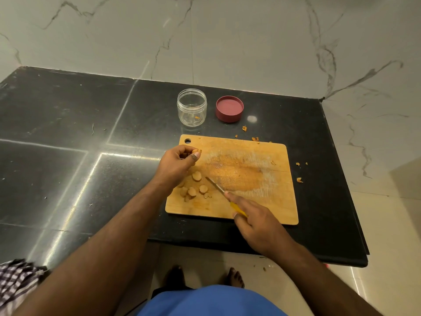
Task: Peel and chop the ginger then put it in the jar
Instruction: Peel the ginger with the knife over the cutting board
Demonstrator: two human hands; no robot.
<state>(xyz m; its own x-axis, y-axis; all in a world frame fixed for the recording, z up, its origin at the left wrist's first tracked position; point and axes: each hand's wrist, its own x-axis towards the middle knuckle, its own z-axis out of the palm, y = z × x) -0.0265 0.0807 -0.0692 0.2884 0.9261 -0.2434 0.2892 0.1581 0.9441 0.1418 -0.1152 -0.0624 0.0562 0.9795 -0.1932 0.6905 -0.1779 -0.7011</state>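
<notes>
Left hand [180, 161] fingers pinching ginger piece [196, 152] above cutting board [262, 201]; right hand [255, 222] gripping knife [215, 184]. Slices [193, 187] on board. Best carried straight over open jar [192, 107] on counter [91, 156], released low.

A single head-worn wide-angle camera looks forward and steeply down over a dark stone surface [68, 137], with a wooden cutting board [262, 201] near the centre of the frame. Both forearms enter from the bottom edge and reach up toward the board, so the view sits close above it. Beyond the board the marble wall fills the upper third, its lines bowed by the lens. Below the board, past the surface's near edge, the floor and the wearer's bare feet [235, 277] appear directly beneath the camera.
</notes>
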